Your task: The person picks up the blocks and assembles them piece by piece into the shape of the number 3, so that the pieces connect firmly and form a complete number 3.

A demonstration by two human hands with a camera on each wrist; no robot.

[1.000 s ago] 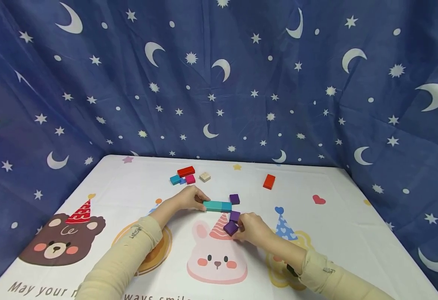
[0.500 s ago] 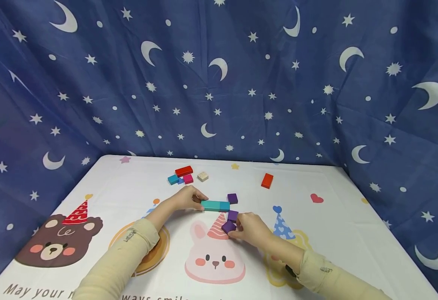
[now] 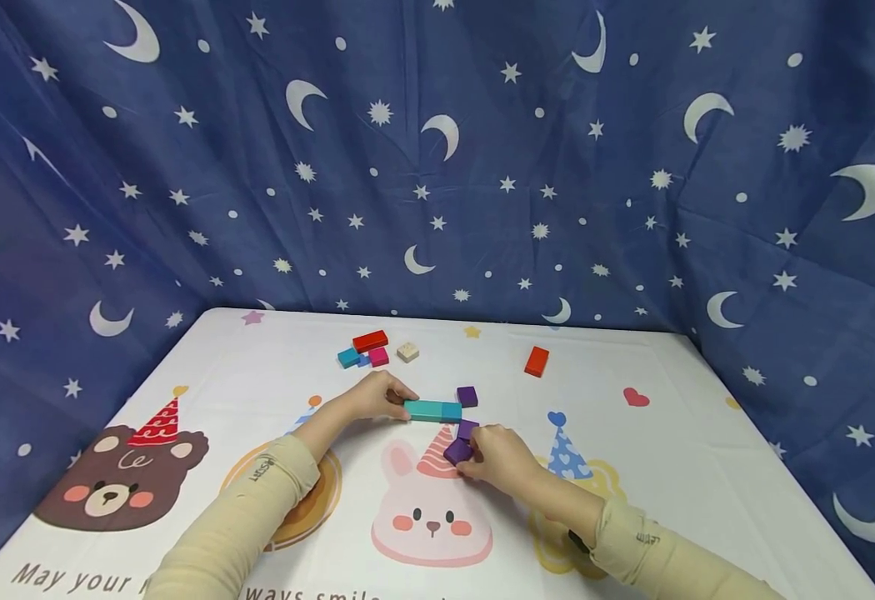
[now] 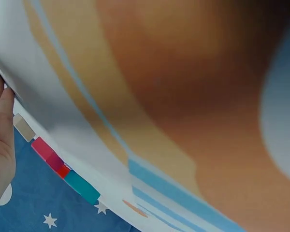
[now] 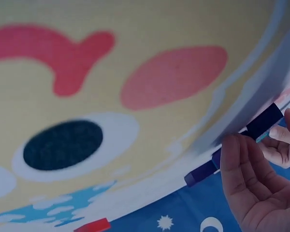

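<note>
My left hand [image 3: 375, 397] holds the left end of a long teal block [image 3: 424, 410] lying on the table between thumb and fingers. A short blue block [image 3: 451, 412] sits end to end with it on the right. Just beyond that blue end lies a purple block [image 3: 467, 397], and on the near side is a second purple block [image 3: 467, 430]. My right hand [image 3: 508, 458] pinches a third purple block [image 3: 457, 452], turned at an angle, right at the near edge of the second. In the right wrist view the held purple block [image 5: 265, 120] shows by the fingertips.
At the back left lie a red block [image 3: 370, 342], a blue block [image 3: 348, 358], a pink block [image 3: 379, 357] and a beige studded block [image 3: 408, 352]. Another red block [image 3: 537, 362] lies at the back right. A starry blue curtain [image 3: 632, 250] hangs behind the white table [image 3: 677, 417].
My right hand has brought its purple block slightly farther forward, closer against the second purple block. My left hand stays in place on the teal block.
</note>
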